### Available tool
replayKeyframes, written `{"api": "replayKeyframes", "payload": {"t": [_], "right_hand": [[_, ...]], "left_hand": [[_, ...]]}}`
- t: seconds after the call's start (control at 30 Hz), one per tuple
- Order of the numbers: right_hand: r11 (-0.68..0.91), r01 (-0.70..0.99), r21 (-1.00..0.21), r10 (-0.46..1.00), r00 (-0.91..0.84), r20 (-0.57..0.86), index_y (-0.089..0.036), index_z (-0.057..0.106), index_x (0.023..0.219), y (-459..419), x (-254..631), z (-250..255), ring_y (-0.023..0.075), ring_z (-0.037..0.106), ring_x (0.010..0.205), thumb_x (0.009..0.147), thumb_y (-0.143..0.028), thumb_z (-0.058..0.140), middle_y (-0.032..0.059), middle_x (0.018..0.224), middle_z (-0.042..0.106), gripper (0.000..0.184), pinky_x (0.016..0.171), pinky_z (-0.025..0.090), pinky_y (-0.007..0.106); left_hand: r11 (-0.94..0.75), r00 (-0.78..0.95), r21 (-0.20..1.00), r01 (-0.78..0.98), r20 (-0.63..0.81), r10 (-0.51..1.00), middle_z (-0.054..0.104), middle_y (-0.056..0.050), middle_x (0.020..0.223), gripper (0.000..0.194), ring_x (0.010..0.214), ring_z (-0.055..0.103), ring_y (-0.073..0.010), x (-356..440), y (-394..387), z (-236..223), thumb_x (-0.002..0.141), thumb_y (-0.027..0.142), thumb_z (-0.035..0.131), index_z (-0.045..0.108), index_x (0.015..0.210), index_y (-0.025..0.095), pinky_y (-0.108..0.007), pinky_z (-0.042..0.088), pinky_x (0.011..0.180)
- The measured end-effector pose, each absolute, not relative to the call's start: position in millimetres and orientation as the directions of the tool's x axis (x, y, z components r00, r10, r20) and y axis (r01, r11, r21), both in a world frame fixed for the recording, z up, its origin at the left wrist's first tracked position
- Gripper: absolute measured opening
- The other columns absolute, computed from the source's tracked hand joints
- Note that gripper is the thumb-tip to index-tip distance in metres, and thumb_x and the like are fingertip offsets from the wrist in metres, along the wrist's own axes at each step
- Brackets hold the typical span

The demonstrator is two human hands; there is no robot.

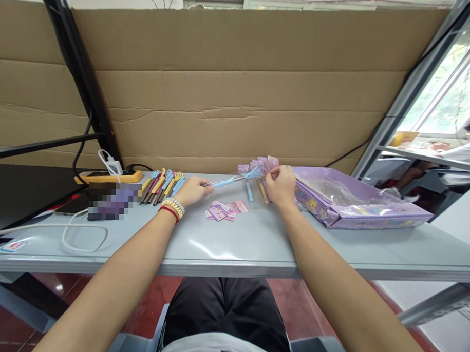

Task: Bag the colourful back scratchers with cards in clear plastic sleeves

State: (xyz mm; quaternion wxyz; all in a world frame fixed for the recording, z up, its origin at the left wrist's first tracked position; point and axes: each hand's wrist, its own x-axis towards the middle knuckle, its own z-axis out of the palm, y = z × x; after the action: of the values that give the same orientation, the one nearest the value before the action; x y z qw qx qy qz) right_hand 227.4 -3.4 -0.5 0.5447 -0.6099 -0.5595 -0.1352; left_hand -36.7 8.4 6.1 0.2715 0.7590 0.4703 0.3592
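Note:
My left hand is closed on the handle end of a blue back scratcher with a thin metal shaft. Its clawed head points right, towards my right hand. The fingers of that hand are pinched together beside a heap of small pink-purple packets; what they grip is partly hidden. Under the scratcher's head, a blue handle and a yellow handle lie on the table. Several small pink printed cards lie loosely between my forearms.
Left of my left hand lie several yellow, blue and dark red scratchers. Farther left are a yellow power strip, a phone and a white cable. An open purple box with clear plastic stands right. Cardboard walls the back.

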Motion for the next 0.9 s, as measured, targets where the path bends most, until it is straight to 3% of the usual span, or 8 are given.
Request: {"api": "replayKeyframes", "payload": {"t": [0.17,0.37,0.5,0.77,0.9], "right_hand": [[0.142,0.831,-0.538,0.525,0.397,0.753,-0.021,0.041,0.072,-2.0,226.7,-3.2,0.0232,0.051,0.085,0.076,-0.019,0.048,0.0113,0.090,0.056,0.007,0.079,0.040,0.036],[0.127,0.721,-0.681,0.564,0.512,0.647,-0.022,0.039,0.072,-1.3,237.1,1.8,0.0196,0.051,0.070,0.077,-0.019,0.047,0.0039,0.071,0.055,0.010,0.070,0.040,0.031],[0.115,0.656,-0.746,0.541,0.589,0.601,-0.022,0.041,0.070,-4.8,243.3,8.1,0.0183,0.052,0.066,0.075,-0.019,0.050,0.0028,0.068,0.056,0.011,0.069,0.040,0.031],[0.221,0.538,-0.813,0.527,0.636,0.564,-0.019,0.048,0.067,-5.1,254.1,13.5,0.0178,0.057,0.066,0.063,-0.020,0.062,0.0019,0.066,0.059,0.014,0.068,0.046,0.031],[0.261,0.428,-0.865,0.552,0.669,0.497,-0.018,0.051,0.072,-0.9,257.5,13.3,0.0189,0.061,0.065,0.053,-0.018,0.069,0.0015,0.067,0.063,0.026,0.066,0.048,0.032]], "left_hand": [[-0.441,0.332,0.724,0.530,0.301,0.894,0.061,-0.001,0.059,0.029,0.060,0.049,-0.0157,-36.7,9.5,5.1,0.063,0.042,0.060,0.071,0.069,0.015,-0.029,0.035,0.061],[-0.456,0.350,0.729,0.511,0.308,0.885,0.061,0.000,0.059,0.031,0.062,0.050,-0.0166,-37.2,8.9,5.3,0.061,0.044,0.061,0.072,0.070,0.015,-0.029,0.035,0.062],[-0.436,0.321,0.735,0.518,0.306,0.896,0.059,-0.001,0.057,0.031,0.060,0.048,-0.0157,-41.1,10.5,7.0,0.061,0.044,0.061,0.070,0.068,0.015,-0.029,0.034,0.061],[-0.432,0.283,0.784,0.446,0.335,0.899,0.056,-0.001,0.059,0.028,0.059,0.045,-0.0141,-48.3,15.4,7.8,0.061,0.044,0.061,0.063,0.061,0.016,-0.029,0.034,0.063],[-0.433,0.286,0.782,0.448,0.333,0.898,0.059,-0.002,0.062,0.030,0.061,0.046,-0.0144,-48.5,15.6,7.2,0.062,0.045,0.062,0.066,0.066,0.015,-0.029,0.036,0.064]]}}
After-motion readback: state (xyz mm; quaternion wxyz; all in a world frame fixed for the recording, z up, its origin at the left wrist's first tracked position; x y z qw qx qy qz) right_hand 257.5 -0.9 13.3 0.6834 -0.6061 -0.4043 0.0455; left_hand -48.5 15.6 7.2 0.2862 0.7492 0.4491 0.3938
